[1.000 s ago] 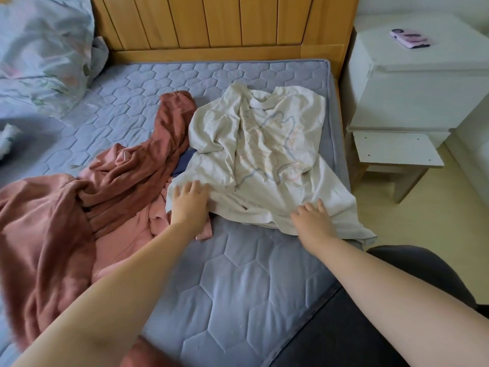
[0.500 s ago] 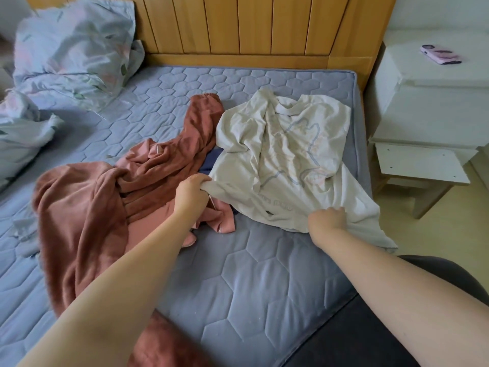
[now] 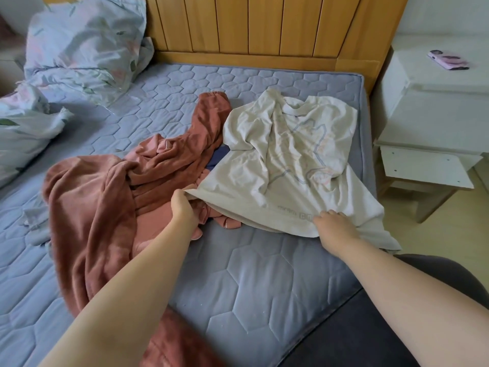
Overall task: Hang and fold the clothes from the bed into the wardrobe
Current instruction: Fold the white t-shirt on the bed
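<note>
A wooden headboard (image 3: 264, 22) backs the blue quilted bed (image 3: 264, 287). Beside it, a white nightstand (image 3: 428, 109) carries a phone (image 3: 448, 60). The floor (image 3: 449, 234) is pale.

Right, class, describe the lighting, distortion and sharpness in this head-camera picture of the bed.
Head view: soft, even daylight, no glare, only faint shadows under the cream T-shirt; the wide lens fans the headboard planks outward and stretches the forearms near the bottom edge; the centre looks sharp.

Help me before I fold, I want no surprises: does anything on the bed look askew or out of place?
No damage or spill shows. The white T-shirt lies crumpled, one edge overlapping the rumpled rust-red garment, with a dark blue item peeking between them. Bedding is bunched by the headboard.
</note>
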Tool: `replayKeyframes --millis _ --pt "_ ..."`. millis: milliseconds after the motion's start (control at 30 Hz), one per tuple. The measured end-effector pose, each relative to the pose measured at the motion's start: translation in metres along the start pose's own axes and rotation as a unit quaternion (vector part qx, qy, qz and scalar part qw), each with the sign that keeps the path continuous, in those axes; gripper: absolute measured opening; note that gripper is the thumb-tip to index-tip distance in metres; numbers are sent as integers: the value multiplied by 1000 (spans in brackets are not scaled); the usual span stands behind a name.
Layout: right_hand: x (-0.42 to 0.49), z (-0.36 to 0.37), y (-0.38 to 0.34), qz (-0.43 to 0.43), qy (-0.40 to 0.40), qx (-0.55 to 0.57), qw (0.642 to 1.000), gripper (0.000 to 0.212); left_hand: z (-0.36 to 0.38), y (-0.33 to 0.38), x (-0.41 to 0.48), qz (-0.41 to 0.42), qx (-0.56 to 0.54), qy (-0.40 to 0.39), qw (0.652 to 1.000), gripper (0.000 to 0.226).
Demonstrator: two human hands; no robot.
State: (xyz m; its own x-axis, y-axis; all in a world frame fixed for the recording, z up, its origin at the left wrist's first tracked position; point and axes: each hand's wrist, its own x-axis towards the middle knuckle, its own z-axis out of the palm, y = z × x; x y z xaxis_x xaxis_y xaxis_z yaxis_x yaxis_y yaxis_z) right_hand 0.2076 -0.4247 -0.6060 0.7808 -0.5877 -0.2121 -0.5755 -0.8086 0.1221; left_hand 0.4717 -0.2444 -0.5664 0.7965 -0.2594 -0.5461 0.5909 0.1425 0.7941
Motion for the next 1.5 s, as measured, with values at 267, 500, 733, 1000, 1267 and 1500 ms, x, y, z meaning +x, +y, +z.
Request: replayKeyframes --millis 267,500,733,1000,1267,1500 --pt "-6 -6 -17 -30 -33 68 997 28 0 -8 1 120 283 34 951 40" --pt "-9 -23 -23 -48 -140 115 982 14 -35 -14 -6 192 440 103 871 47" --pt "-18 2 0 -84 -25 2 996 51 -7 -62 -12 542 668 -174 479 51" --pt "-16 -15 19 3 -149 119 982 25 76 -104 -40 376 763 -232 472 38" --pt "38 -7 45 143 58 217 964 28 142 -106 -7 351 756 -258 489 31" --pt "71 17 60 245 16 217 945 20 153 -134 11 326 757 -238 513 19"
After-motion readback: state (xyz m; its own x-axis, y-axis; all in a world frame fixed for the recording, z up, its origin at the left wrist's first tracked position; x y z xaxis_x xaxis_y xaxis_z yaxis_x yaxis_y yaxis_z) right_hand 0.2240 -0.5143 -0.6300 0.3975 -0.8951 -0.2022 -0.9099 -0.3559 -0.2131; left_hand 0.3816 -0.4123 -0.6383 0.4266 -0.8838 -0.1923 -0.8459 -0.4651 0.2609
